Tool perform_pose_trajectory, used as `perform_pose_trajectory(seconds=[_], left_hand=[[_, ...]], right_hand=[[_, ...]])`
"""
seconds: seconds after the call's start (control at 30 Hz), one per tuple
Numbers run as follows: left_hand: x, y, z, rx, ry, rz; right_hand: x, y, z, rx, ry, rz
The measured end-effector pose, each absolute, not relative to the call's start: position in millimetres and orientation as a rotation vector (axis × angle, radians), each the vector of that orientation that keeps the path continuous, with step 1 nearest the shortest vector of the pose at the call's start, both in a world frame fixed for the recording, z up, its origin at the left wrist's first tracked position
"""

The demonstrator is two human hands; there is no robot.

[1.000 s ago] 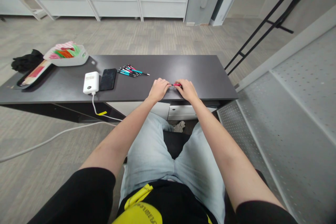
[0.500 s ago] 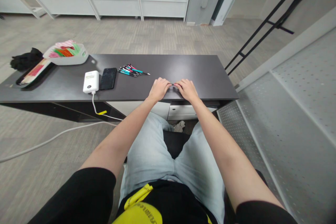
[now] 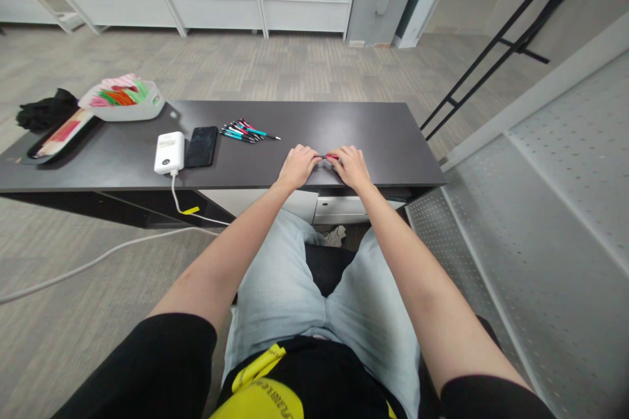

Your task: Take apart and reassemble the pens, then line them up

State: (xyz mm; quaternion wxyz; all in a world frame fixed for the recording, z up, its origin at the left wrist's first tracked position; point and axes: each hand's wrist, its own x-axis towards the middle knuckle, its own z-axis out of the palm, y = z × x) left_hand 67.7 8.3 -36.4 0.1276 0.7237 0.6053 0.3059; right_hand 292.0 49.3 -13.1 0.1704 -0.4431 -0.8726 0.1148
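We sit at a dark grey desk [image 3: 363,124] with both forearms stretched over its near edge. Our left hand [image 3: 298,167] pinches the dark end of a red-and-black pen [image 3: 325,157] between thumb and fingertips, and our right hand [image 3: 349,166] grips the red end. The pen lies level between our two hands, just above the desktop near its front edge; our fingers hide much of it, so we cannot tell whether it touches the surface.

Beyond our left hand and to its left, a loose pile of pens [image 3: 244,131] in turquoise, red, black and white lies on the desk, one turquoise pen slanting out toward the right. Left of the pile is a black smartphone [image 3: 201,146], lying flat beside a white power bank [image 3: 170,152], from which a white cable [image 3: 175,193] drops over the edge. At the far left we see a white plastic basket [image 3: 130,113] of colourful items too small to identify, a black tray [image 3: 52,156] and a crumpled black cloth [image 3: 46,110].
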Motion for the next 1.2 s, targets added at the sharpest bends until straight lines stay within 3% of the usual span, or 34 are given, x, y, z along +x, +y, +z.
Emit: perform_pose_trajectory(seconds=[0.37,1.2], left_hand=[[68,6,-30,2.002,1.789,0.963],[55,11,-31,1.418,1.932,1.496]], right_hand=[[292,48,-17,-1.270,-2.473,0.271],[290,49,-14,-1.489,-2.273,0.300]])
